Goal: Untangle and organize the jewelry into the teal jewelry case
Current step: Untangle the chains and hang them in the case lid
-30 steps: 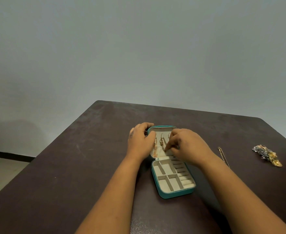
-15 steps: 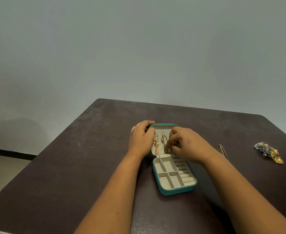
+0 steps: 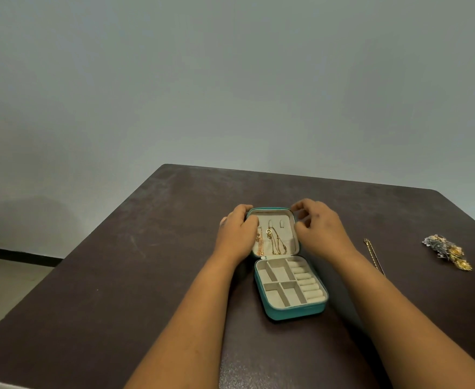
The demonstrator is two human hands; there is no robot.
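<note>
The teal jewelry case point(image 3: 295, 311) lies open in the middle of the dark table, its beige compartments bare. Its lid point(image 3: 284, 213) stands tilted up at the far side. Two gold chains point(image 3: 272, 244) hang inside the lid, a pinkish one on the left, a thinner one beside it. My left hand point(image 3: 237, 234) grips the lid's left edge. My right hand point(image 3: 319, 230) hovers at the lid's right corner, fingers curled apart, holding nothing. A gold chain point(image 3: 372, 254) lies stretched on the table right of my right forearm. Farther right sits a tangled jewelry pile point(image 3: 447, 251).
The dark table point(image 3: 146, 262) ends at a rounded far edge near the grey wall. Its left edge drops to a pale floor with a black baseboard.
My right hand has left the inside of the lid and moved up to its right corner, uncovering the hanging chains. My left hand stays on the lid's left edge.
</note>
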